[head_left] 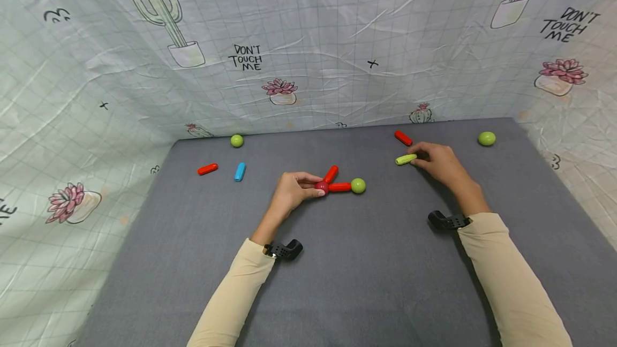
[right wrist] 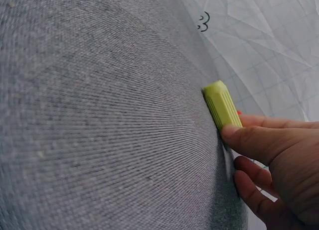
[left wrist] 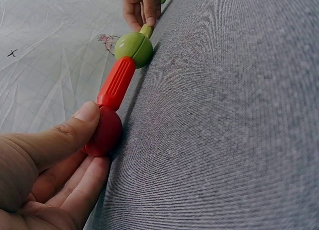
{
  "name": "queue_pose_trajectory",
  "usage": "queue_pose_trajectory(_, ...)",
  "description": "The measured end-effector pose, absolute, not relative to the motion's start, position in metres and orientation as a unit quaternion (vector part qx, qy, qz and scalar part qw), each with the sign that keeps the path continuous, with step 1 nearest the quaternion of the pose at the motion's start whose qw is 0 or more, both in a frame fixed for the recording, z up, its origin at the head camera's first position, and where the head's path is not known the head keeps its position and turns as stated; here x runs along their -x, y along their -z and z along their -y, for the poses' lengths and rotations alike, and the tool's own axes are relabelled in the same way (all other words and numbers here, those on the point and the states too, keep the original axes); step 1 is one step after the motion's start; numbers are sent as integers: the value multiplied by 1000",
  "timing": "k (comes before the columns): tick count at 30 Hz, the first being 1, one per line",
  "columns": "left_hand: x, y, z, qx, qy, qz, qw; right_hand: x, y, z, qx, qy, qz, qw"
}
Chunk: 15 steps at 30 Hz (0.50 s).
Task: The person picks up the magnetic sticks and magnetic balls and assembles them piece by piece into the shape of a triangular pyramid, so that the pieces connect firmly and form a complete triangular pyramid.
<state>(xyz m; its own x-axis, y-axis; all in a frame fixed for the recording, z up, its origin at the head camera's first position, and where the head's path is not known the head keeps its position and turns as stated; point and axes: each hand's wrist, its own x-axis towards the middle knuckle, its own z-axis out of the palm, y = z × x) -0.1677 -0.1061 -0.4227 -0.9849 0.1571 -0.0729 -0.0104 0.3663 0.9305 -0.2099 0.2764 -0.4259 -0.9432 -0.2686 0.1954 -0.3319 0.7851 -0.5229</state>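
Note:
Between thumb and fingers, my left hand (head_left: 291,193) holds a dark red ball (left wrist: 105,132) at the middle of the table. Two red rods are joined to that ball: one rod (head_left: 331,174) angles away toward the back, the other rod (head_left: 340,187) points right and ends in a green ball (head_left: 358,186). Farther right, my right hand (head_left: 439,164) pinches a ribbed yellow-green rod (right wrist: 222,105) by one end, its other end pointing left. Just behind that hand lies a loose red rod (head_left: 403,138).
On the left of the grey table (head_left: 337,272) lie a red rod (head_left: 208,169), a blue rod (head_left: 240,172) and a green ball (head_left: 236,141). Another green ball (head_left: 487,138) sits at the back right. A printed cloth (head_left: 328,42) rises behind the table's back edge.

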Motion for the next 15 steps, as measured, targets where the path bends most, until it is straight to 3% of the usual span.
queue_pose_trajectory(15, 167, 422, 107, -42, -562, -823, 76, 207, 420, -256, -163, -333, 926, 77)
